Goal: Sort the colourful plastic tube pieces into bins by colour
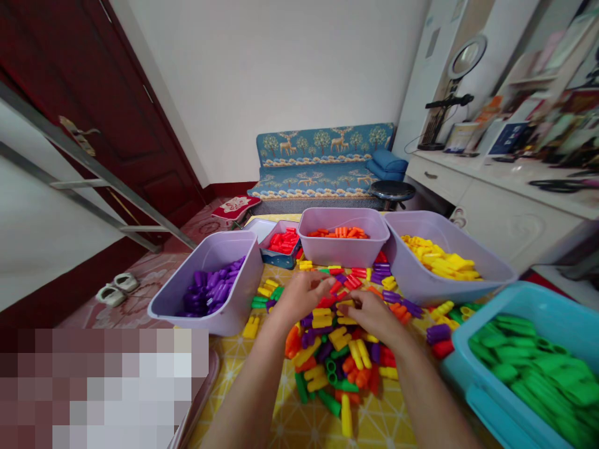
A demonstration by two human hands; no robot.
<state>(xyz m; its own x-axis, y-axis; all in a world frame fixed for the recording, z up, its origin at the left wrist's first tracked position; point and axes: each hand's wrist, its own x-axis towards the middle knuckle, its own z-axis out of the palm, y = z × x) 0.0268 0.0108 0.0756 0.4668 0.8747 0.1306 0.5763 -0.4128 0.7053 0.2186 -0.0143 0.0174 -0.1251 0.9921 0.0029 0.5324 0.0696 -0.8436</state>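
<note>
A heap of mixed plastic pieces (340,338) in yellow, orange, green, purple and red lies on the yellow patterned tablecloth (234,380). Over the far left part of the heap, my left hand (306,291) is bent with its fingertips near red pieces (352,282); what its fingers hold, if anything, is hidden. My right hand (369,312) is at the heap's far right part, thumb and fingers closed around a yellow piece (346,305). Both forearms reach in from the near edge, either side of the heap.
Lilac bins hold purple (215,287), orange (344,233) and yellow pieces (440,259). A small box (281,257) holds red pieces. At right, a turquoise bin (486,380) contains green pieces. Beyond stand a blue patterned sofa (318,168) and a black stool (392,189); a ladder (88,184) leans left.
</note>
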